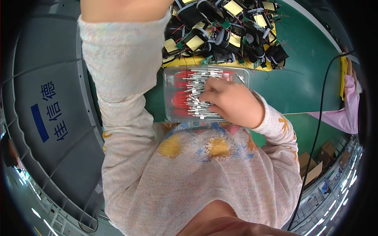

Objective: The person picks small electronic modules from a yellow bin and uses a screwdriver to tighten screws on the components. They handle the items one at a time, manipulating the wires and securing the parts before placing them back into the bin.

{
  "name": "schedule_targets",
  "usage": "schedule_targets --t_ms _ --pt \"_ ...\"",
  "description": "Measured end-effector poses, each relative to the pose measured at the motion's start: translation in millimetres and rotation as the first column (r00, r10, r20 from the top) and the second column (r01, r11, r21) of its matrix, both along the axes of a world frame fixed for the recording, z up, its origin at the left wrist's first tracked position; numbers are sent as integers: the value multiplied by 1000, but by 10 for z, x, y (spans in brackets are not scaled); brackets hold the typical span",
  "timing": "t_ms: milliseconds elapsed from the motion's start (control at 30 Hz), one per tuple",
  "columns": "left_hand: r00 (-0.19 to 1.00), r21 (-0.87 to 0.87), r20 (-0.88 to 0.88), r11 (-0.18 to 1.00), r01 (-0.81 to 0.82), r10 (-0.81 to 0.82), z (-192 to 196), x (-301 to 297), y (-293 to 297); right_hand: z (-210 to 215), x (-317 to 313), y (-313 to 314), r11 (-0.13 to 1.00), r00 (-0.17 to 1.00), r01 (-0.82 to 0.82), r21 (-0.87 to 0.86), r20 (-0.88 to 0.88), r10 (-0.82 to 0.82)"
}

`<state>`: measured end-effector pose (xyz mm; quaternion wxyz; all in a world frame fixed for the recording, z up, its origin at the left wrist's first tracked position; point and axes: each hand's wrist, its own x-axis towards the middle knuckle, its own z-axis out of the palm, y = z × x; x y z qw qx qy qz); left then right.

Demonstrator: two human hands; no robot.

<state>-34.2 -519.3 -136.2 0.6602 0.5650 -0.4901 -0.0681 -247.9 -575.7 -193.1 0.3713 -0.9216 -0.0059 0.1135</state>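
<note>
Right hand (233,103) curls over slender white-ended wires (194,103) in clear plastic box (166,96), grip unclear; left hand off-frame.

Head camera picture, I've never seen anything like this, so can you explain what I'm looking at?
There's no machine here, just a person working bare-handed. A wide fisheye camera on their head looks down, so straight edges bend and their speckled top shows below. On the green table sits a clear box of slim white pieces and red strands. Beyond it, black parts are heaped on something yellow. The right hand dips its fingers among the white pieces; whether it grips one is hidden. The left arm runs past the top edge, so its grip can't be seen.
</note>
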Motion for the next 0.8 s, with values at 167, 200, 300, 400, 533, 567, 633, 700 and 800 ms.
schedule_targets --t_ms 167,200,300,400,533,567,633,700,800 --pt "859 -146 -365 933 328 -359 -126 97 74 -6 3 -35 998 998 -39 47 56 37" --pt "792 -173 -410 891 420 -453 -179 173 83 -9 -14 -44 998 995 -39 55 91 34" --pt "635 -196 -514 799 568 -577 -250 266 122 108 -8 -162 980 990 -55 194 137 28" --pt "574 -175 -611 801 573 -545 -85 135 53 389 79 -395 890 994 -93 446 99 54" --pt "612 -188 -482 756 627 -627 -159 112 4 694 214 -668 589 976 -110 801 198 -86" --pt "622 -223 -581 838 499 -525 -135 2 -30 674 229 -694 464 950 -92 881 218 -225" --pt "863 -95 -420 959 266 -281 8 -225 -5 697 283 -715 200 840 -139 970 222 -495" --pt "988 5 -151 1000 17 -16 17 -304 -6 730 395 -728 197 726 -171 965 259 -638" --pt "985 -47 129 993 -111 117 -16 -309 -33 721 527 -671 287 568 -203 936 351 -744"
